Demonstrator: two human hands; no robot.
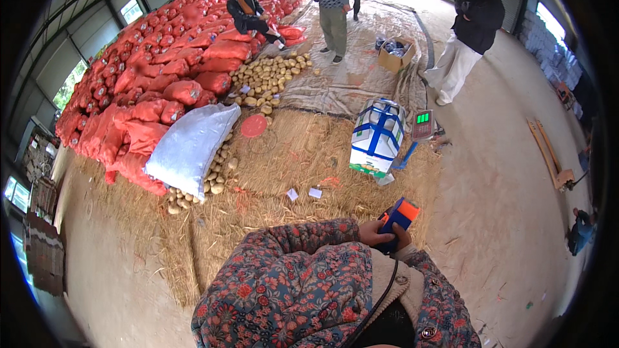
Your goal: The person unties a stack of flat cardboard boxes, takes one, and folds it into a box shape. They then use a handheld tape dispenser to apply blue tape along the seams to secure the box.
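My left hand (372, 232) and my right hand (403, 238) are close together in front of my body, both closed around a boxy blue-and-orange hand-held device (398, 218). Its exact kind I cannot make out. The orange end points away to the upper right, and my fingers cover part of its near end. Beyond it, a white, blue and green carton (377, 135) crossed by blue straps stands beside a scale with a lit green display (423, 124). A floral padded sleeve (309, 235) covers my left arm.
Red mesh sacks (148, 113) are piled at left, with a filled white sack (193, 148) against them. Loose potatoes (271, 77) lie nearby on straw matting (290, 161). Several people are farther off, one in a black jacket (478, 22). An open cardboard box (395, 57) and a pallet jack (551, 154) stand further away.
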